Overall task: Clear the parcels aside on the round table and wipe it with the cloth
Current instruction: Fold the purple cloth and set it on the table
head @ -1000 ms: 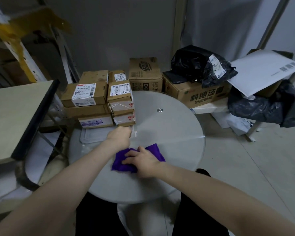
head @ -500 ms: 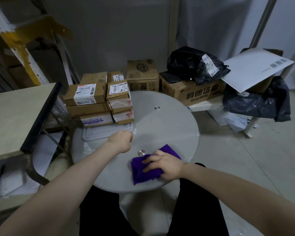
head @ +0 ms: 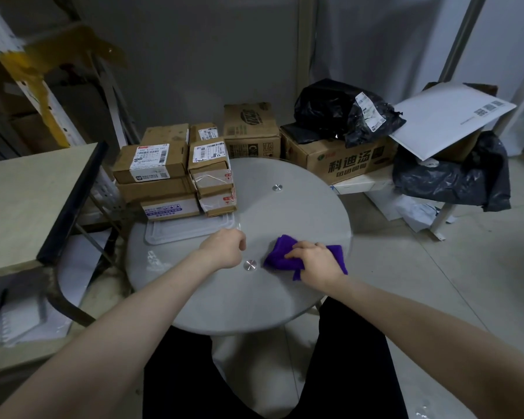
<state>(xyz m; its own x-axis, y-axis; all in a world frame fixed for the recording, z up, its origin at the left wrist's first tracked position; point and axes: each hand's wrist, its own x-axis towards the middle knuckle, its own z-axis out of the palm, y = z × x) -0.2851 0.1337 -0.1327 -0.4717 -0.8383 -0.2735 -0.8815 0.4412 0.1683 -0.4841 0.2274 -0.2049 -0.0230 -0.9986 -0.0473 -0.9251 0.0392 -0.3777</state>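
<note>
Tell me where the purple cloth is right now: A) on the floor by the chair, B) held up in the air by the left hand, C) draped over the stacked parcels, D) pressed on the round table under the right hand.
D: the purple cloth lies flat on the round table with the right hand on top of it, while the left hand rests closed beside it, near the stacked parcels.

Right hand (head: 316, 261) sweeping purple cloth (head: 280, 257) rightward across tabletop (head: 300, 207) — now past center stud (head: 250, 264), nearing right edge.
</note>
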